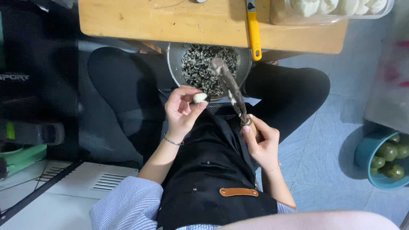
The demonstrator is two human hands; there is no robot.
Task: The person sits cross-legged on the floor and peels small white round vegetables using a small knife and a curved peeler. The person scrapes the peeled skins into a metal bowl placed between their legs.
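My left hand (pixel 182 111) pinches a small white peeled piece (pixel 199 98) between thumb and fingertips, just in front of a metal bowl (pixel 174 59) filled with dark peel scraps. My right hand (pixel 260 142) grips the handle of a knife (pixel 230 87), whose blade, flecked with bits of peel, points up and away over the bowl. Both hands are over my lap, above a black apron (pixel 213 170). A thin bracelet sits on each wrist.
A wooden board (pixel 170 21) lies ahead with a yellow-handled tool (pixel 254 34) and a clear tray of white peeled pieces (pixel 336 8). A teal bowl of green round fruits (pixel 385 159) stands on the blue tiled floor at right. White appliance (pixel 64 191) at lower left.
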